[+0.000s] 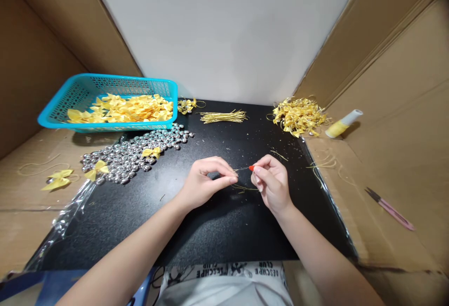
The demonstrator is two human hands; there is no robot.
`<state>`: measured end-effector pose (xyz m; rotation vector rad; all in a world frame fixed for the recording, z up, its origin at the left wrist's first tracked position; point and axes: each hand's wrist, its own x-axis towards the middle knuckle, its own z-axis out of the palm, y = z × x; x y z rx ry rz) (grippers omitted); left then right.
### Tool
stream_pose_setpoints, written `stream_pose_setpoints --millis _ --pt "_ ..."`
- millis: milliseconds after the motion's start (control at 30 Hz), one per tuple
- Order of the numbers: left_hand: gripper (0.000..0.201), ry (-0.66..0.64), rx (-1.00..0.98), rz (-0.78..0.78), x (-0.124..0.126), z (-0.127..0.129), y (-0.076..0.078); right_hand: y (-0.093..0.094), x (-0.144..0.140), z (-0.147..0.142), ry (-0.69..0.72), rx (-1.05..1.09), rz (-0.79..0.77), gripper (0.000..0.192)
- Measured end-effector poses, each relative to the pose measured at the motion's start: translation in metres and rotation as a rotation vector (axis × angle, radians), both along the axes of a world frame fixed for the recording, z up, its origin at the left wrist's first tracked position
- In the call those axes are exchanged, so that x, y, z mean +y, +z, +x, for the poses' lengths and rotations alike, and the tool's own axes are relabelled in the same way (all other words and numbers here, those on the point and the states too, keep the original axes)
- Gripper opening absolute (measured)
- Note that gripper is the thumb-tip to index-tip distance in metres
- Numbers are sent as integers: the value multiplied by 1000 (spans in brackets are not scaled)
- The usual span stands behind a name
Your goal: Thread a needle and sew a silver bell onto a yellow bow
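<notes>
Over the black mat point(210, 222), my left hand point(203, 184) and my right hand point(271, 182) meet at the fingertips. My right hand pinches a thin tool with a small red tip point(251, 168). My left hand pinches the other end of a fine gold thread point(242, 187) that droops between the two hands. What lies inside my left fingers is hidden.
A turquoise basket point(80, 93) of yellow ribbon bows stands at the back left. Silver beads point(136, 154) spread on plastic film in front of it. Cut gold threads point(223, 117), a heap of finished bows point(298, 116), a yellow thread spool point(342, 124) and pink snips point(389, 208) lie around. Cardboard walls enclose the sides.
</notes>
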<state>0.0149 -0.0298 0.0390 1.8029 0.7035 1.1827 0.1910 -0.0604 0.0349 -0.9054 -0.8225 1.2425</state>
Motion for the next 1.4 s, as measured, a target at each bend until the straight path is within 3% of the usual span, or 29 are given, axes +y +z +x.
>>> stream_pose_setpoints --millis 333,500,700,833,1100,1267,1400 --pt "10 -22 61 37 0 -1 0 0 0 2 -18 -48 -4 19" --pt "9 31 128 63 0 -1 -1 -4 0 5 -56 -120 45 19" --pt "13 17 124 2 1 1 0 -3 -3 5 -74 -250 103 18" --pt "20 -39 18 -149 -1 1 0 0 -2 4 -112 -334 106 16" --pt "25 27 -271 -328 7 -7 -3 -8 17 14 -229 -556 13 15" --pt "43 157 -537 -326 22 -25 11 -16 36 43 -445 -637 -23 16" --pt "45 226 -631 -292 30 -42 25 -21 48 75 -624 -648 -84 14"
